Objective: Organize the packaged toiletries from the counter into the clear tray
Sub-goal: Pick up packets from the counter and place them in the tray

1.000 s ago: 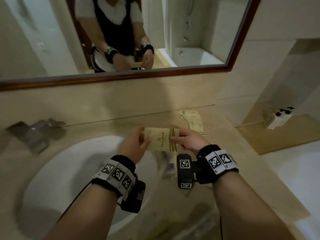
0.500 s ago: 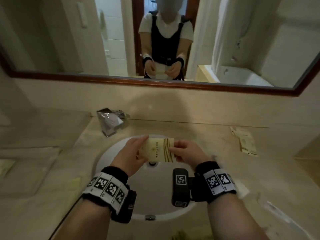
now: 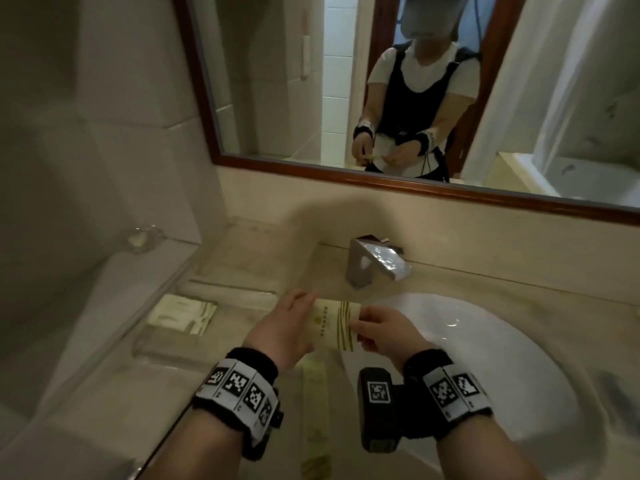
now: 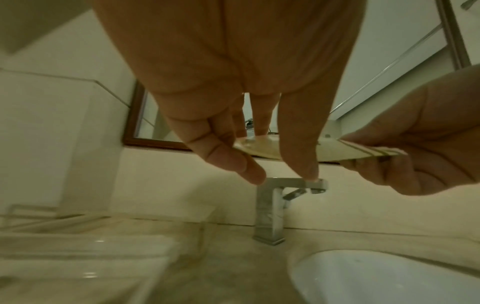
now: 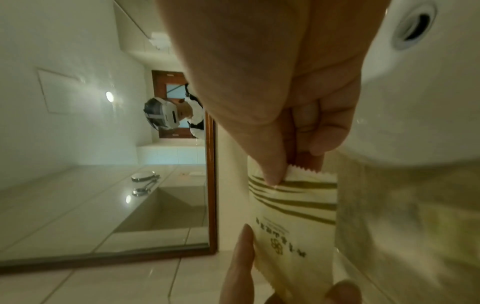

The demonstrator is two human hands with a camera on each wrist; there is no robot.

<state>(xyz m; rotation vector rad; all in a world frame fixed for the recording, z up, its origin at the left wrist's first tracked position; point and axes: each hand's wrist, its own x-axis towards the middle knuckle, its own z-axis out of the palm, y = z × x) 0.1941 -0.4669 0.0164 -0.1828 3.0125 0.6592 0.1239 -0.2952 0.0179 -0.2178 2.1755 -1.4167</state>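
Broadly, a beige marble counter (image 3: 242,268) carries a white oval sink (image 3: 485,358) with a square chrome tap (image 3: 367,263) behind it, under a wood-framed mirror (image 3: 415,188). Left of the sink sits the clear tray (image 3: 166,344), a shallow rectangle with glassy walls, holding flat cream sachets (image 3: 183,315) at its far end. A long pale packet (image 3: 315,403) lies on the counter between tray and sink. Above the counter's edge, both hands hold one packet (image 3: 337,327) flat and level, its long axis running left to right. The left hand (image 3: 280,334) pinches its left end, thumb on top, other fingers loosely spread. The right hand (image 3: 384,332) clamps thumb and curled fingers on the striped, zigzag-cut end. It is a thin, glossy, cream wrapper with olive stripes and small print.
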